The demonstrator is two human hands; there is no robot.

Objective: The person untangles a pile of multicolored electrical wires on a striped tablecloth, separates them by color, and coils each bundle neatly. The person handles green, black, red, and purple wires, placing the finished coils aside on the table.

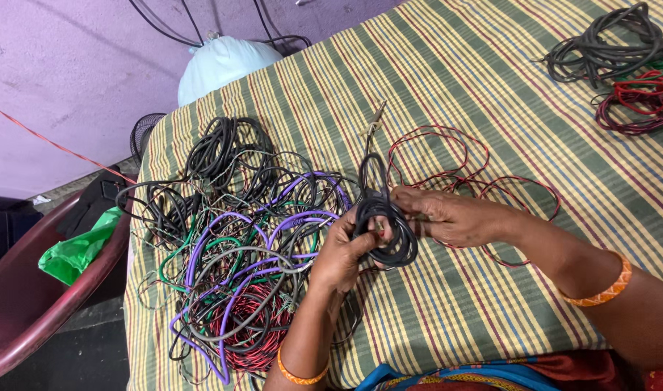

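Over a tabletop (491, 94) covered in a yellow, green and blue striped cloth, the left hand (342, 253) grips a small coil of black cable (385, 221), fingers curled around its left side and thumb pressed against the loops. The right hand (447, 216) meets the coil from the right, its fingertips pinched on the strands at the upper edge. One end of the black cable rises from the coil toward a pale plug tip (377, 116) lying on the cloth. Just behind the right hand lie loose loops of thin dark red wire (436, 148), partly hidden by the wrist. To the left of the hands sprawls a tangled heap of cables (237, 246) in black, grey, purple and green, with a red-and-black twisted coil at its near edge. At the far right corner rest a neat black bundle (603, 47) and, beside it, a red bundle (639, 101). Beyond the tabletop's far edge stands a tied pale blue sack (223, 61); at lower left a maroon plastic chair (27, 304) holds a crumpled green bag (74, 253). No label shows on either.
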